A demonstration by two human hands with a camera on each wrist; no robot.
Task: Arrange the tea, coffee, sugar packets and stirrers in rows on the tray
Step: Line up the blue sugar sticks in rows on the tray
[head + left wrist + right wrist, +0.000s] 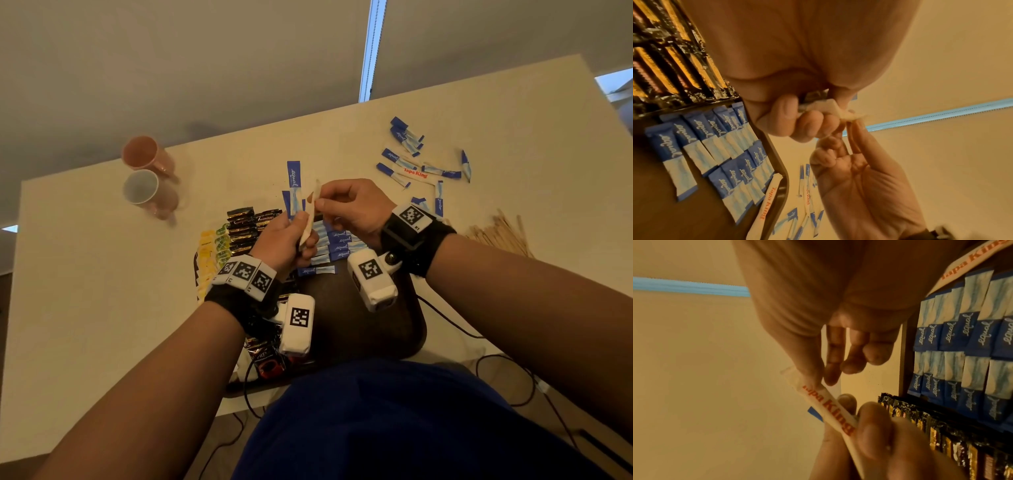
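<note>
While it hangs in the air above the far edge of the tray [416, 329], the white Tapa King packet [835, 412] is gripped at both ends — the left hand [286, 240] wraps curled fingers round its lower part (a few blue packets seem bunched in that same fist), and the right hand [352, 209] pinches its top end between thumb and forefinger, the other fingers loosely bent. Below them the blue Equal packets [701, 146] lie in two overlapping rows on the tray, beside the dark coffee sachets [245, 229] and the yellow tea packets [210, 257]; another Tapa King packet [767, 204] leans on the rim. Out on the table [102, 291], loose blue packets [407, 147] and the wooden stirrers [500, 233] wait, well apart from two cups [147, 174].

The risk, I judge, is twofold — a two-ended pull could tear the thin paper and spill sugar, and lowering a crowded fist could nudge the overlapped rows askew.
</note>
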